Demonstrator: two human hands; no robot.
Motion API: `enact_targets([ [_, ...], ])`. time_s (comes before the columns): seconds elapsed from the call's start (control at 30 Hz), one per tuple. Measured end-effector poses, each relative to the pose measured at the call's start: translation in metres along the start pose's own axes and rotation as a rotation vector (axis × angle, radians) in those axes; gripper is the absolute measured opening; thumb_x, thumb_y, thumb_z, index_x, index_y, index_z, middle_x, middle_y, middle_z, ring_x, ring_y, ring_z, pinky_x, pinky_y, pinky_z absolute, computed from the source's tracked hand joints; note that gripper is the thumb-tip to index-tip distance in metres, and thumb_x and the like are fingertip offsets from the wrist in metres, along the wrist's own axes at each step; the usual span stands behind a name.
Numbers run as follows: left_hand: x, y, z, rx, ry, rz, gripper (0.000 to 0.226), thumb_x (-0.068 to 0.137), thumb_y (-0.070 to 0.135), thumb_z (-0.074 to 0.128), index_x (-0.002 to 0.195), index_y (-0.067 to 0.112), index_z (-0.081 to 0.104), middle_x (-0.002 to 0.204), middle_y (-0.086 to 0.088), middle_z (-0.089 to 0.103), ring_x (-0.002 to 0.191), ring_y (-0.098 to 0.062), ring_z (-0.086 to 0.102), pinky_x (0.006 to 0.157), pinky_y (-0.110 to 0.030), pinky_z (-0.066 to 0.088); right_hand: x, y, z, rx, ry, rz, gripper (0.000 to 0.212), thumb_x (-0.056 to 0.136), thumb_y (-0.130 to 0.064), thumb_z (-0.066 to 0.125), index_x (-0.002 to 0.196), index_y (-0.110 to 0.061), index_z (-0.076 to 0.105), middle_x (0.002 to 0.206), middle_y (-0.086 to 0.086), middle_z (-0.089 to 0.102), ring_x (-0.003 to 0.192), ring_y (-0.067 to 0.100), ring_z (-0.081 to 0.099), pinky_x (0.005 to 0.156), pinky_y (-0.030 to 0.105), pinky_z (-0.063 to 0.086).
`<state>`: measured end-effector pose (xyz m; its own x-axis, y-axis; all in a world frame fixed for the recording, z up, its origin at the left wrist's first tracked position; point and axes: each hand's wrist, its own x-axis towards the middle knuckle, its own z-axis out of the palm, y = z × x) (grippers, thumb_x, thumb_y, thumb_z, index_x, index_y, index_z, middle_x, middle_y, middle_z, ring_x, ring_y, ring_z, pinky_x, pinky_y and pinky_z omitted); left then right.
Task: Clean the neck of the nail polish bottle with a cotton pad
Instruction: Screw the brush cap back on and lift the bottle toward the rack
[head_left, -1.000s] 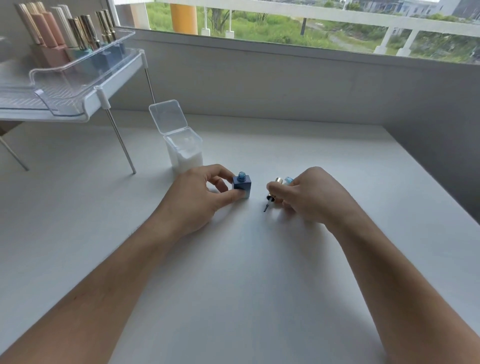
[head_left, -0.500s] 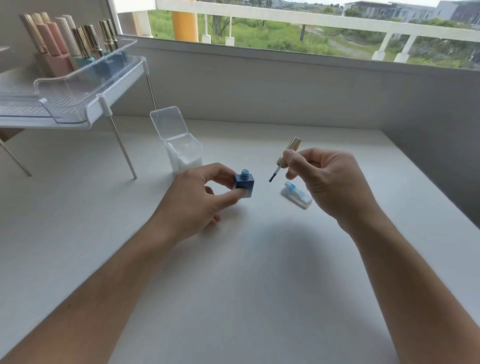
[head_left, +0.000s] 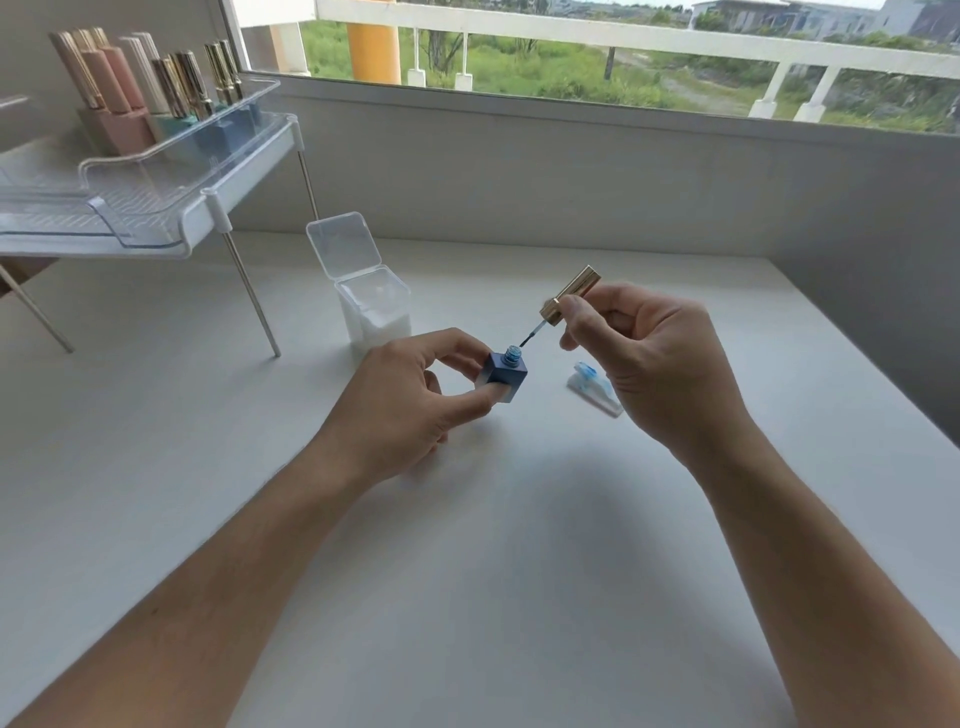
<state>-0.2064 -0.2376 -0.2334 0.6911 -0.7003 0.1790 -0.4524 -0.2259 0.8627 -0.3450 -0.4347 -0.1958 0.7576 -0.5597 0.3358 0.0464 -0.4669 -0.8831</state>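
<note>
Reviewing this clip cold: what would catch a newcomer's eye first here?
At the table's centre, the left hand pinches an open blue nail polish bottle, while the right hand aims a gold-capped brush at its neck. A blue-stained cotton pad lies beside the right hand, and an open clear box stands behind the bottle.

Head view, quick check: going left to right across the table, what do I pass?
Rack with polish bottles → open pad box → left hand → blue bottle → gold cap with brush → stained pad → right hand.
</note>
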Motion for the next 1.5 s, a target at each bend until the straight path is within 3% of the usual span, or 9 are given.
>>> enact_targets([
  [0.37, -0.001, 0.002, 0.000, 0.004, 0.004, 0.012, 0.015, 0.094, 0.040, 0.090, 0.107, 0.035, 0.084, 0.113, 0.015, 0.081, 0.046, -0.006, 0.050, 0.051, -0.028, 0.058, -0.001, 0.000, 0.001, -0.022, -0.021, 0.016, 0.018, 0.108, -0.029, 0.073, 0.102, -0.020, 0.087, 0.082, -0.001, 0.083, 0.067, -0.004, 0.066, 0.058, 0.008, 0.046],
  [0.6, -0.001, 0.003, 0.000, -0.014, 0.004, 0.008, 0.015, 0.094, 0.040, 0.090, 0.106, 0.035, 0.084, 0.111, 0.016, 0.081, 0.047, -0.006, 0.050, 0.050, -0.024, 0.056, -0.002, 0.001, 0.004, -0.039, -0.060, 0.000, 0.014, 0.105, -0.029, 0.076, 0.094, -0.028, 0.085, 0.079, -0.009, 0.083, 0.072, 0.000, 0.072, 0.064, 0.011, 0.051],
  [0.8, -0.001, 0.004, 0.000, -0.004, 0.016, 0.021, 0.017, 0.094, 0.041, 0.089, 0.109, 0.036, 0.084, 0.110, 0.015, 0.081, 0.047, -0.005, 0.052, 0.049, -0.022, 0.054, -0.002, 0.004, 0.005, -0.120, -0.117, 0.000, 0.014, 0.104, -0.034, 0.077, 0.094, -0.028, 0.085, 0.080, -0.009, 0.082, 0.086, 0.041, 0.069, 0.067, 0.029, 0.048],
  [0.93, -0.001, 0.003, -0.001, -0.006, 0.024, 0.038, 0.014, 0.094, 0.040, 0.089, 0.107, 0.038, 0.084, 0.108, 0.014, 0.081, 0.047, -0.007, 0.052, 0.050, -0.023, 0.055, -0.002, 0.006, 0.007, -0.156, -0.159, -0.020, 0.014, 0.104, -0.036, 0.077, 0.094, -0.032, 0.085, 0.082, -0.005, 0.080, 0.079, 0.047, 0.062, 0.064, 0.041, 0.049],
  [1.03, -0.001, 0.002, -0.001, -0.004, 0.030, 0.053, 0.013, 0.093, 0.039, 0.089, 0.105, 0.039, 0.084, 0.106, 0.014, 0.081, 0.047, -0.007, 0.051, 0.049, -0.024, 0.055, -0.002, 0.007, 0.006, -0.175, -0.179, -0.031, 0.013, 0.104, -0.036, 0.076, 0.097, -0.031, 0.086, 0.081, -0.011, 0.080, 0.079, 0.049, 0.063, 0.064, 0.034, 0.040],
  [1.17, -0.001, -0.001, -0.001, 0.010, 0.031, 0.071, 0.016, 0.093, 0.036, 0.090, 0.108, 0.037, 0.084, 0.106, 0.012, 0.081, 0.046, -0.006, 0.051, 0.050, -0.029, 0.056, -0.003, 0.008, 0.004, -0.203, -0.191, -0.045, 0.010, 0.103, -0.037, 0.078, 0.096, -0.032, 0.084, 0.078, -0.015, 0.076, 0.065, 0.040, 0.047, 0.059, 0.032, 0.035],
  [1.27, 0.000, -0.003, 0.000, 0.023, 0.031, 0.081, 0.018, 0.094, 0.031, 0.090, 0.112, 0.033, 0.084, 0.108, 0.010, 0.080, 0.046, -0.006, 0.051, 0.051, -0.030, 0.058, -0.004, 0.008, 0.003, -0.226, -0.183, -0.063, 0.010, 0.101, -0.038, 0.080, 0.094, -0.031, 0.082, 0.077, -0.018, 0.073, 0.055, 0.013, 0.033, 0.053, 0.024, 0.031],
  [1.4, 0.000, -0.005, -0.001, 0.029, 0.002, 0.085, 0.021, 0.097, 0.029, 0.088, 0.117, 0.030, 0.084, 0.112, 0.011, 0.080, 0.047, -0.006, 0.054, 0.049, -0.028, 0.057, -0.005, 0.006, 0.000, -0.288, -0.198, -0.081, 0.013, 0.101, -0.036, 0.081, 0.096, -0.024, 0.081, 0.057, -0.031, 0.058, 0.051, 0.012, 0.032, 0.050, 0.017, 0.027],
  [1.5, -0.001, -0.004, -0.002, 0.018, -0.033, 0.087, 0.021, 0.100, 0.031, 0.086, 0.120, 0.031, 0.082, 0.115, 0.017, 0.078, 0.050, -0.011, 0.056, 0.049, -0.027, 0.055, -0.002, 0.007, -0.004, -0.262, -0.243, -0.068, 0.010, 0.102, -0.034, 0.078, 0.101, -0.025, 0.083, 0.060, -0.028, 0.058, 0.054, 0.012, 0.031, 0.052, 0.024, 0.028],
])
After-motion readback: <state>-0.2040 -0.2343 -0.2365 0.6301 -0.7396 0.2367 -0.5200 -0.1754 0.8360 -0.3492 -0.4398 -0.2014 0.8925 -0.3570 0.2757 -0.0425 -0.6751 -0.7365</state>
